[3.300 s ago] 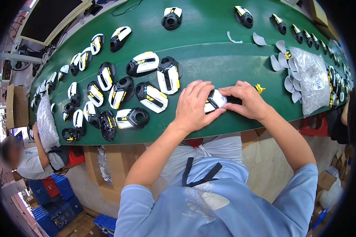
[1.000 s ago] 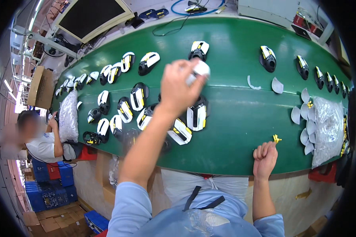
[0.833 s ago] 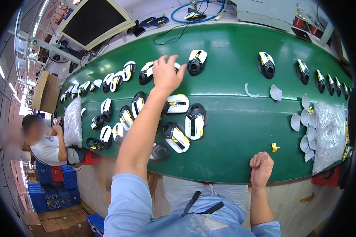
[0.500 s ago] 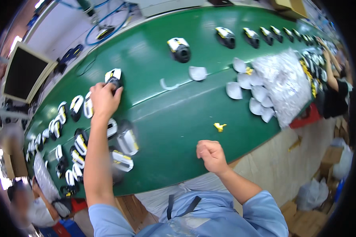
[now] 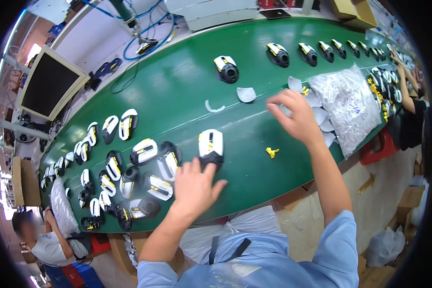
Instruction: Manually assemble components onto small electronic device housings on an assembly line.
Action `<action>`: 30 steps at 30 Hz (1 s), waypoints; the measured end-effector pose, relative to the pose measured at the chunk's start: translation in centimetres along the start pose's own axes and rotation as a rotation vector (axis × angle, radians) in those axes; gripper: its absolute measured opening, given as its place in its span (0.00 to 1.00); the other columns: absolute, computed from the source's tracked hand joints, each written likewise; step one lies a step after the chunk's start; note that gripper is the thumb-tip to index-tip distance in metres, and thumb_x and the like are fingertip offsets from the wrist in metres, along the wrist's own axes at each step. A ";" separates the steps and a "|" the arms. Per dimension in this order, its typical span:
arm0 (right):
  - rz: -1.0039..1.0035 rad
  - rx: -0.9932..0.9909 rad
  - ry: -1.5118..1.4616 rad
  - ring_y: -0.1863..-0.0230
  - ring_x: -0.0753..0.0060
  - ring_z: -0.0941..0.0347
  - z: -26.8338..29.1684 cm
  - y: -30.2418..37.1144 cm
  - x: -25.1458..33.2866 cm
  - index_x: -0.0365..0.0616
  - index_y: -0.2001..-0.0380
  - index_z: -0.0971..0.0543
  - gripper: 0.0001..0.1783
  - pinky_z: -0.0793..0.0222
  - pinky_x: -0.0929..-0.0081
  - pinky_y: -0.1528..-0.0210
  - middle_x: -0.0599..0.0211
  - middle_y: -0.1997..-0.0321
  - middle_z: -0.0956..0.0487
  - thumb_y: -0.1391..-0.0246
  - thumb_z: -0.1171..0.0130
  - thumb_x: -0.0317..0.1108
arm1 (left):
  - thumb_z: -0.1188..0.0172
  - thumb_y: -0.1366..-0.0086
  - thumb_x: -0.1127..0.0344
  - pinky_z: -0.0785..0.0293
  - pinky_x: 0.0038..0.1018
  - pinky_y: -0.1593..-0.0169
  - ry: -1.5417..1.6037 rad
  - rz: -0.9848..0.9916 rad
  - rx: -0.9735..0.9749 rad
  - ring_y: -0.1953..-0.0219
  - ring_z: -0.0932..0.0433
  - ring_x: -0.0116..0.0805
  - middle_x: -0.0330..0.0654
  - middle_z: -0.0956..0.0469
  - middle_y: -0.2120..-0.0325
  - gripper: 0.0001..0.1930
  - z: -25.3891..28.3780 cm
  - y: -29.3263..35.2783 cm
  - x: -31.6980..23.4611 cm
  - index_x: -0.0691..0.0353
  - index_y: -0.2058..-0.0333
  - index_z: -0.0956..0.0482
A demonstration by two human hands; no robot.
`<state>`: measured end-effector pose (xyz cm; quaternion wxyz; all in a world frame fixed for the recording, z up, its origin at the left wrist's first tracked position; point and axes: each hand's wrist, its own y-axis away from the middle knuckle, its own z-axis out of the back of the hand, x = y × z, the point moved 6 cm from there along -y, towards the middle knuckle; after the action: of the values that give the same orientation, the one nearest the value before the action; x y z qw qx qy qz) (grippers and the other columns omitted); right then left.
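Note:
Just in front of me, a black-and-white shell (image 5: 210, 142) with yellow marks lies on the green table (image 5: 245, 185). My left hand (image 5: 196, 188) touches its dark near end with the fingertips, thumb stretched out to the side. Farther right, my right hand (image 5: 295, 113) is over the loose curved white pieces, fingers apart. One white piece (image 5: 285, 110) shows partly beneath its fingers; whether they touch it I cannot tell. A small yellow part (image 5: 272, 152) lies between my two hands.
Several similar shells (image 5: 144, 151) crowd the left side, and others (image 5: 277, 54) form a row along the far right. A clear plastic bag (image 5: 348, 108) lies beside the white pieces. A monitor (image 5: 50, 84) stands at left. Another person's arms (image 5: 404, 79) reach in at far right.
My left hand has brought the shell from the far left to the middle near me, and its thumb is now spread. My right hand has gone from a closed fist near the edge to the white pieces, opening.

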<state>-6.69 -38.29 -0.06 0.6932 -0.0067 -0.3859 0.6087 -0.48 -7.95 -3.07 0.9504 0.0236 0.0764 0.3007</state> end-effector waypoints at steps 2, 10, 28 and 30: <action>0.113 0.002 0.081 0.54 0.51 0.20 -5.1 -2.5 -1.4 0.45 0.55 0.12 0.12 0.23 0.59 0.49 0.59 0.56 0.14 0.33 0.31 0.41 | 0.26 0.35 0.42 0.24 0.49 0.43 0.049 -0.052 0.118 0.49 0.18 0.58 0.59 0.17 0.48 0.32 1.2 0.8 -1.6 0.56 0.40 0.16; -0.013 0.177 0.195 0.50 0.45 0.15 -9.6 -5.9 -5.8 0.44 0.55 0.11 0.11 0.18 0.50 0.46 0.54 0.54 0.12 0.34 0.34 0.37 | 0.21 0.40 0.45 0.34 0.58 0.26 0.140 -0.339 -0.018 0.24 0.37 0.70 0.62 0.38 0.24 0.38 1.8 -2.0 -1.2 0.46 0.32 0.21; -0.387 0.048 0.885 0.51 0.46 0.16 15.5 7.3 -19.7 0.50 0.53 0.10 0.17 0.22 0.50 0.45 0.58 0.52 0.09 0.39 0.28 0.47 | 0.13 0.55 0.42 0.22 0.48 0.40 0.178 -0.129 0.009 0.43 0.22 0.56 0.53 0.24 0.41 0.51 -0.8 -1.6 1.4 0.54 0.33 0.22; -0.450 0.190 0.765 0.55 0.49 0.14 14.9 6.7 -21.7 0.47 0.56 0.11 0.14 0.20 0.52 0.48 0.58 0.57 0.10 0.41 0.28 0.42 | 0.12 0.55 0.43 0.24 0.48 0.39 0.170 -0.148 -0.044 0.43 0.23 0.55 0.52 0.24 0.41 0.51 -1.3 -1.5 1.7 0.54 0.33 0.22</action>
<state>-19.60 -61.82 -4.22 0.8985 -0.0834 -0.0364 0.4294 1.55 -8.24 -4.67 0.9603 -0.0282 0.1516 0.2324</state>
